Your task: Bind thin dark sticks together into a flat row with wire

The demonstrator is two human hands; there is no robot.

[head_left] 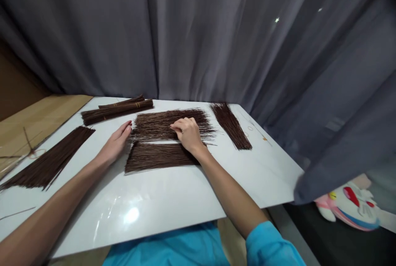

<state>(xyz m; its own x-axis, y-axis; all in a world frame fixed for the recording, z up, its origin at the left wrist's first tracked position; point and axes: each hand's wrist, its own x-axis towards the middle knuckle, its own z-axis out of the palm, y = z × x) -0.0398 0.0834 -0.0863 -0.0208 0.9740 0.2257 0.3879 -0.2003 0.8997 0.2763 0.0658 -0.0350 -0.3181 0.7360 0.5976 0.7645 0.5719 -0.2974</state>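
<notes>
My right hand [188,133] is over a spread pile of thin dark-brown sticks [154,125], its thumb and fingertips pinched together. Whatever lies between those fingertips is too small to make out. At the pile's left end, my left hand [119,138] stands on edge with its fingers stretched out, beside the stick ends. A second, neater bundle of sticks [161,158] lies just in front of the pile, partly under my right wrist.
Tied stick bundles [117,110] lie at the back left of the white table [173,204]. More loose sticks rest at the left [52,158] and right [232,128]. Brown cardboard [46,113] borders the left side, a grey curtain [192,35] the back. A plush toy [349,204] sits lower right.
</notes>
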